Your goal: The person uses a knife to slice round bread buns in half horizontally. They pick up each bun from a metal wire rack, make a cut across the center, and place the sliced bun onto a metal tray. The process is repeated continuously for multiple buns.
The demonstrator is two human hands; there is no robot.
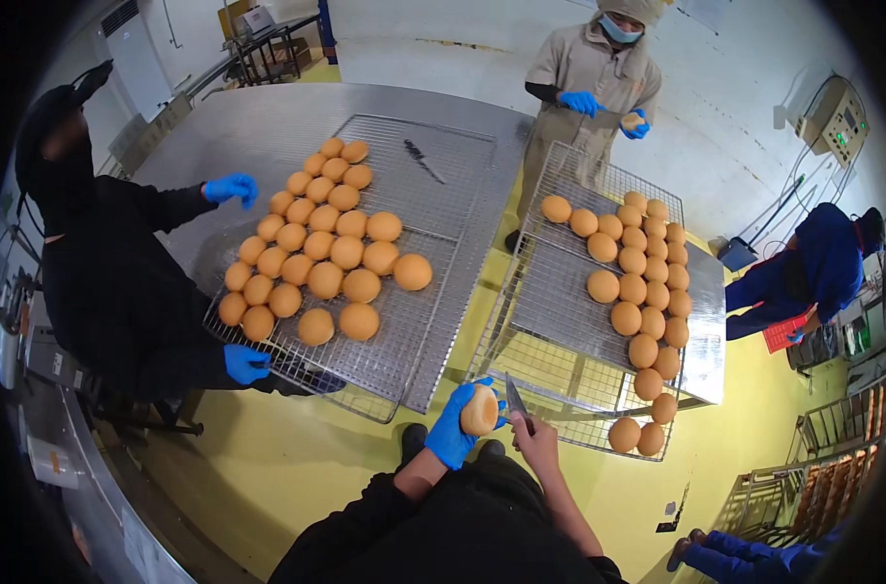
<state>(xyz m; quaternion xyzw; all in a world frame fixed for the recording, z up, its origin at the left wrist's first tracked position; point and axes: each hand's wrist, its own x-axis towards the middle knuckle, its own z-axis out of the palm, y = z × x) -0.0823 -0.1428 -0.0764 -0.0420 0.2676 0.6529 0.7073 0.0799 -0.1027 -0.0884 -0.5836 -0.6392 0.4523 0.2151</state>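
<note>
My left hand [451,431], in a blue glove, holds a round bread bun [479,411] tilted on its side, its pale side and a browned face showing. Bare and ungloved, my right hand [535,439] grips a knife [515,398] by its handle, the blade pointing up and away from me just beside the bun. Between blade and bun a small gap seems to show. Both hands are in front of my body, between two wire racks. Many golden-brown buns [324,280] sit on the left wire rack [443,292], and more buns [632,290] stand on the right wire rack [545,306].
The left rack lies on a steel table [267,109], with a dark knife-like object [422,160] on it. A black-clad person [114,277] stands at left; a masked person [596,80] across holds a bun. Another person [815,263] bends at right, near rack trolleys [815,482].
</note>
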